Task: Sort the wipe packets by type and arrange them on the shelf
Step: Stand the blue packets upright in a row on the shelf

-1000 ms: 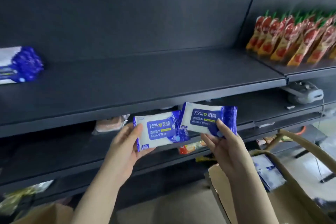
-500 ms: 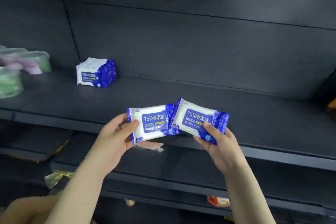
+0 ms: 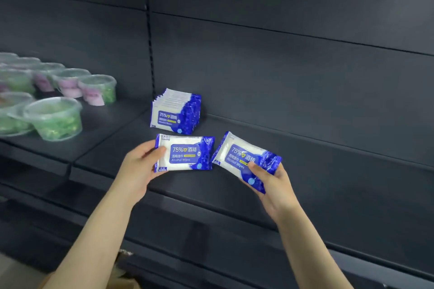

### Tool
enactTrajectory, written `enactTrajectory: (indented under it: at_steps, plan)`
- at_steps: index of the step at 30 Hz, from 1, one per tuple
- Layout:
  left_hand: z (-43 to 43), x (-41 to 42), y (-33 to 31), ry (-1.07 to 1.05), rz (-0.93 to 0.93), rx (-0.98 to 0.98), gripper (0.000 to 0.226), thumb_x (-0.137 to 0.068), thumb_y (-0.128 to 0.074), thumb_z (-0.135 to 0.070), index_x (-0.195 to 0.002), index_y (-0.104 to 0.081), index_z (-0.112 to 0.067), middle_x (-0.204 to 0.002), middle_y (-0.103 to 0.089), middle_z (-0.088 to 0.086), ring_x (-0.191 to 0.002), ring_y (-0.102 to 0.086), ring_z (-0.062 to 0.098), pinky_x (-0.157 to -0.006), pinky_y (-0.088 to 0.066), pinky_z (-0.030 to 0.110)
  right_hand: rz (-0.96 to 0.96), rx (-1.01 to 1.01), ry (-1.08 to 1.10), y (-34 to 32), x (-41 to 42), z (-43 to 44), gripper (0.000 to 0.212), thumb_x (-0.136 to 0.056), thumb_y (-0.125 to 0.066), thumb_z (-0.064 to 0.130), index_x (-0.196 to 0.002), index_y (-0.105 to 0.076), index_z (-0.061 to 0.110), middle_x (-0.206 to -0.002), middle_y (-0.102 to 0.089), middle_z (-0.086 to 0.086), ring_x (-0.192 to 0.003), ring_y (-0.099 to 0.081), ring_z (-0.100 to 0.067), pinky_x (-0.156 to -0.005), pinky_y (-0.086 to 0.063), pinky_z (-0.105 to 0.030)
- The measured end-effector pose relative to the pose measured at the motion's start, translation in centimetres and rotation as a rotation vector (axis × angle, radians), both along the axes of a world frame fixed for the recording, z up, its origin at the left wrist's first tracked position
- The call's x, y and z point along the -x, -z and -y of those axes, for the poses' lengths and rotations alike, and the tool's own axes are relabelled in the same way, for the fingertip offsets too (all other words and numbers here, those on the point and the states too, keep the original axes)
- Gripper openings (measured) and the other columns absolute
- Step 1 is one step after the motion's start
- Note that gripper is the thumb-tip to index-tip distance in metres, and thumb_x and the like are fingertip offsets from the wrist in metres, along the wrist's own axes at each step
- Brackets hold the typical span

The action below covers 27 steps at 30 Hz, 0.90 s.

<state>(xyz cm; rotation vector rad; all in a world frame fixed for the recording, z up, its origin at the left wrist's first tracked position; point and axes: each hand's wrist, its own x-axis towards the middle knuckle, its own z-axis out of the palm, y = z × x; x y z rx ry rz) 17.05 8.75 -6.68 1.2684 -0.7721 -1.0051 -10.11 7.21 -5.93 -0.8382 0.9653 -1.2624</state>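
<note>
My left hand (image 3: 138, 166) grips the left end of a blue-and-white alcohol wipe packet (image 3: 185, 153), held upright just in front of a row of several identical packets (image 3: 176, 111) that stand on edge on the dark shelf (image 3: 328, 171). My right hand (image 3: 270, 185) holds a second alcohol wipe packet (image 3: 244, 158) by its lower right corner, tilted, a little to the right of the first and above the shelf. The two held packets are apart.
Clear plastic tubs (image 3: 55, 117) with green and pink contents stand in rows on the neighbouring shelf section at the left. A vertical upright (image 3: 149, 42) divides the two back panels. Lower shelves run below, with a cardboard edge (image 3: 122, 272) at the bottom.
The view has swung left and closer to the shelf. Both hands have carried their packets toward the standing row, and the two packets have separated, the right one tilting.
</note>
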Motion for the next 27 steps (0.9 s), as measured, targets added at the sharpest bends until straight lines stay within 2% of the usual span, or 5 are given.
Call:
enactTrajectory:
  at_steps: [7, 10, 20, 24, 27]
  plan:
    - [7.8, -6.8, 1.6, -0.026, 0.109, 0.056, 0.019, -0.096, -0.059, -0.008, -0.103, -0.067, -0.024, -0.103, -0.073, -0.004, -0.088, -0.070, 0.010, -0.081, -0.053, 0.027, -0.110, 0.031, 0.061, 1.8, -7.2, 4.7, 0.026, -0.091, -0.066, 0.003, -0.115, -0.060, 0.012, -0.109, -0.075, -0.007, -0.097, -0.073, -0.022, -0.079, -0.060, -0.033]
    - [10.4, -8.2, 1.5, -0.036, 0.174, 0.085, 0.018, -0.093, -0.062, -0.005, -0.106, -0.059, -0.017, -0.098, -0.069, -0.003, -0.075, -0.066, 0.002, -0.065, -0.051, 0.015, -0.186, 0.082, 0.062, 2.2, -9.2, 6.2, 0.027, -0.090, -0.069, 0.004, -0.114, -0.060, 0.012, -0.109, -0.075, -0.007, -0.100, -0.073, -0.024, -0.087, -0.058, -0.038]
    - [14.9, -12.1, 2.2, -0.013, 0.310, 0.159, 0.016, -0.092, -0.062, -0.007, -0.093, -0.065, -0.023, -0.094, -0.066, -0.003, -0.079, -0.064, 0.003, -0.075, -0.055, 0.028, -0.651, 0.246, 0.089, 2.7, -16.9, 10.4, 0.028, -0.090, -0.073, 0.020, -0.102, -0.052, 0.033, -0.103, -0.065, 0.016, -0.092, -0.065, 0.004, -0.071, -0.052, -0.009]
    - [15.4, -12.3, 2.1, -0.020, 0.201, 0.126, 0.018, -0.100, -0.052, -0.025, -0.103, -0.070, -0.021, -0.098, -0.072, -0.005, -0.082, -0.068, 0.003, -0.087, -0.056, 0.029, -0.764, 0.315, 0.126, 3.2, -19.6, 12.1, 0.038, -0.089, -0.074, 0.026, -0.120, -0.054, 0.027, -0.120, -0.062, 0.009, -0.111, -0.061, -0.008, -0.091, -0.056, -0.030]
    - [15.4, -12.1, 1.8, -0.012, 0.142, 0.104, 0.026, -0.100, -0.050, -0.039, -0.100, -0.070, -0.023, -0.092, -0.072, -0.008, -0.082, -0.068, 0.003, -0.087, -0.055, 0.029, -0.866, 0.357, 0.162, 2.9, -20.9, 13.0, 0.048, -0.088, -0.075, 0.028, -0.130, -0.052, 0.019, -0.115, -0.051, 0.016, -0.114, -0.053, -0.006, -0.093, -0.049, -0.026]
